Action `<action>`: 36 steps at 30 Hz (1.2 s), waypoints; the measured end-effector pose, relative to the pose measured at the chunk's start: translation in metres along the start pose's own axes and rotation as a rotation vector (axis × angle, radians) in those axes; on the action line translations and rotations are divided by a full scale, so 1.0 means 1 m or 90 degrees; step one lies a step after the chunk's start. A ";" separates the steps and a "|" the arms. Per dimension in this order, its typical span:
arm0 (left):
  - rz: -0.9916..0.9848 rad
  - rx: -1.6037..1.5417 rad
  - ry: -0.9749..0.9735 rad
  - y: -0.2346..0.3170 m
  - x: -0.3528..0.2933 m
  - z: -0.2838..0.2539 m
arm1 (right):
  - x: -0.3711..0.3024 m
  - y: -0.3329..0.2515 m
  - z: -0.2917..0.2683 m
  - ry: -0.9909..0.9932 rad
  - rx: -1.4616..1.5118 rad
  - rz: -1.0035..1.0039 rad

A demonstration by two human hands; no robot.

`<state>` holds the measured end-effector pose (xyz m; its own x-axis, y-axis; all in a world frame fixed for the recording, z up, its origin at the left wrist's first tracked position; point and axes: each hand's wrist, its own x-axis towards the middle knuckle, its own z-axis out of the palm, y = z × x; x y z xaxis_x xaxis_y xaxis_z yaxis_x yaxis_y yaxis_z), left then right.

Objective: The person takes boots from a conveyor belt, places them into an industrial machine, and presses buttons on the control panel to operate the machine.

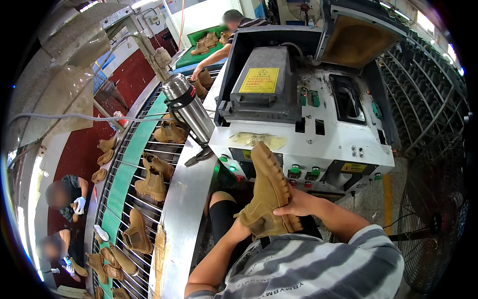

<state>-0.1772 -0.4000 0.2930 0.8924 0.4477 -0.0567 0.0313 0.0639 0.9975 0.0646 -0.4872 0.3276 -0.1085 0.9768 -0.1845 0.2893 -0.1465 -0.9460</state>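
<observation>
In front of my lap I hold a tan suede ankle boot [264, 194], its toe pointing up and away and its thick lugged sole facing right. My left hand [241, 230] is closed on the boot's upper near the shaft, with the fingers partly hidden. My right hand [298, 202] wraps the sole side near the heel, thumb laid across the boot. Just beyond the toe stands a white machine [308, 144] with green and red buttons on its front and a grey hooded press unit [266, 82] on top.
To my left, a rod conveyor [130, 199] carries several tan boots beside a metal ledge [177, 219]. A steel thermos [190, 107] and a dark hand tool [199, 155] sit on the ledge. A black floor fan [433, 224] stands right. Other people work across and beyond the conveyor.
</observation>
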 end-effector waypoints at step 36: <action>-0.114 -0.202 0.139 -0.024 0.085 0.008 | -0.077 -0.018 -0.126 0.452 0.199 -0.079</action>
<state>-0.0984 -0.3708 0.2645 0.7683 0.5804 -0.2699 0.0065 0.4145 0.9100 0.1878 -0.5397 0.3924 0.5418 0.8394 0.0430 0.0225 0.0366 -0.9991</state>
